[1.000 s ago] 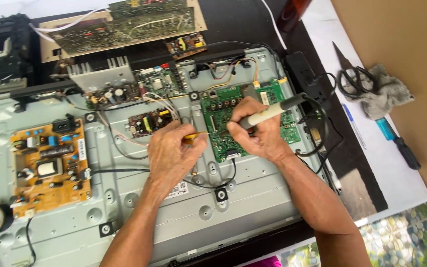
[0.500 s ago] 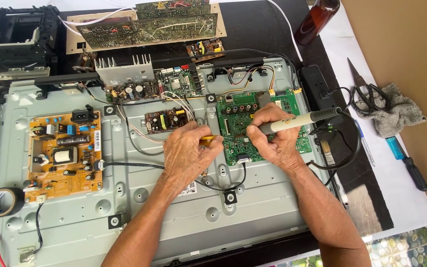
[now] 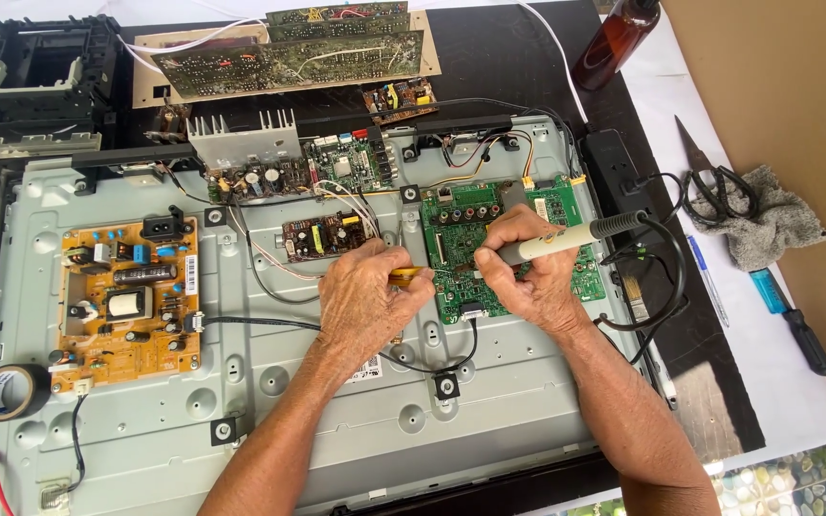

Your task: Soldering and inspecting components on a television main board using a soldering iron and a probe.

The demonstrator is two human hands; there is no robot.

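Both hands stay over the green circuit board (image 3: 489, 253): the right hand (image 3: 528, 277) still grips the soldering iron (image 3: 566, 237), the left hand's (image 3: 370, 296) fingers pinch a yellow tool (image 3: 405, 275).

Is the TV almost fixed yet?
Not yet. Done: the back is off, boards bare on the metal panel. In hand: the right hand holds a soldering iron on the green board; the left hand holds a yellow tool. Left: closing up.

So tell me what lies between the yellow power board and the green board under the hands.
In the head view, between the yellow power board and the green board lie bare grey metal chassis, white and black wires, and a small dark circuit board.
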